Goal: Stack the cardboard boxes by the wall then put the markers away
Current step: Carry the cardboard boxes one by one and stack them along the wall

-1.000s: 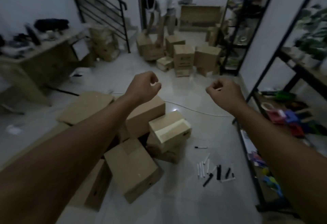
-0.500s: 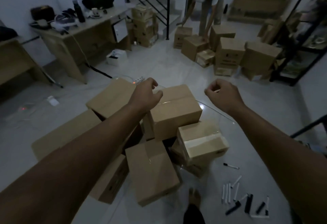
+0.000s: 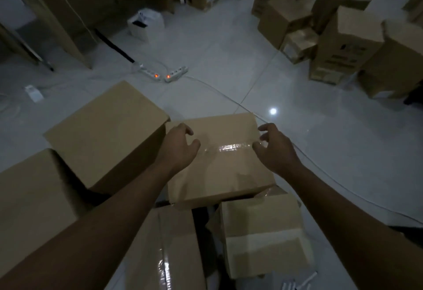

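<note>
A taped cardboard box [image 3: 219, 170] lies at the middle of a loose pile on the floor. My left hand [image 3: 177, 147] hovers over its left part with fingers spread and relaxed. My right hand [image 3: 273, 147] hangs over its right edge, fingers loosely bent, holding nothing. A bigger box [image 3: 107, 134] sits to the left, another [image 3: 29, 202] at far left, one [image 3: 164, 250] in front, and a smaller taped box [image 3: 263, 232] at front right. White markers [image 3: 299, 284] lie on the floor at the bottom edge.
Two power strips [image 3: 167, 73] with orange lights and a white cable [image 3: 320, 170] cross the tiled floor. More cardboard boxes [image 3: 343, 44] stand at the back right. A wooden desk [image 3: 57, 10] and a small white bin [image 3: 146, 24] are at the back left.
I have stepped closer and looked down, so the pile fills the view. Both hands dropped from raised fists to spread fingers over the middle box. The far person is out of view.
</note>
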